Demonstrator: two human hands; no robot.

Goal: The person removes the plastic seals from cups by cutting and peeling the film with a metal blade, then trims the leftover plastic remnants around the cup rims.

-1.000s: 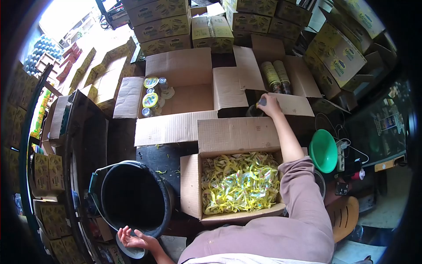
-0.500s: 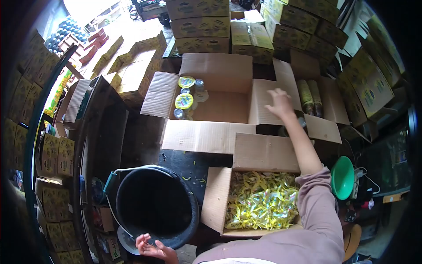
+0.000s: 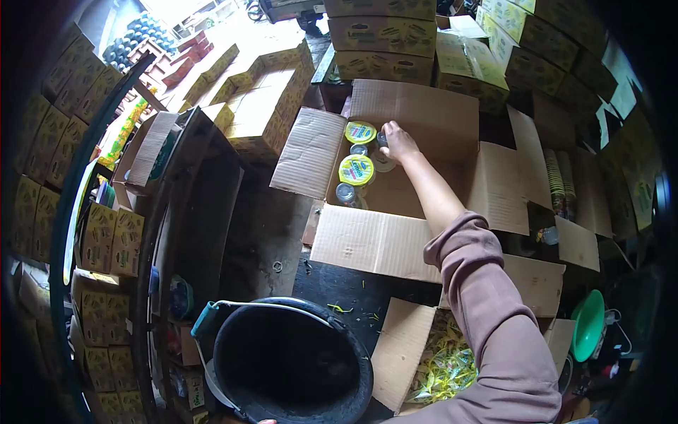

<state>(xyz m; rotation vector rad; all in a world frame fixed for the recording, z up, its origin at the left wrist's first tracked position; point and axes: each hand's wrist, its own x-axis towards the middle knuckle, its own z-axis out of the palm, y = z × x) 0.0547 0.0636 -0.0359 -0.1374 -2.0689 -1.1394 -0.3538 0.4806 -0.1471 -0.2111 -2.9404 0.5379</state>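
Note:
My right hand [image 3: 400, 144] reaches into the large open cardboard box [image 3: 374, 233], fingers closed on a small clear plastic cup [image 3: 382, 139] near its back left corner. Beside it stand two cups with yellow printed lids, the back lidded cup [image 3: 361, 132] and the front lidded cup [image 3: 356, 170]. Between and in front of them are more clear cups, one being the front clear cup [image 3: 345, 193]. Only a fingertip of my left hand [image 3: 267, 422] shows, at the bottom edge by the black bucket [image 3: 364, 378]; its other fingers are hidden.
A smaller carton [image 3: 402, 339] holds yellow-green shredded strips [image 3: 441, 371], partly behind my right sleeve. Another open carton [image 3: 590, 191] at right contains stacked cups [image 3: 558, 184]. A green bowl [image 3: 588, 325] sits lower right. Printed yellow cartons [image 3: 381, 39] are piled behind.
My right hand has moved left from the flap between the cartons to the clear cup in the large box. The view has shifted, and my left hand has nearly left it.

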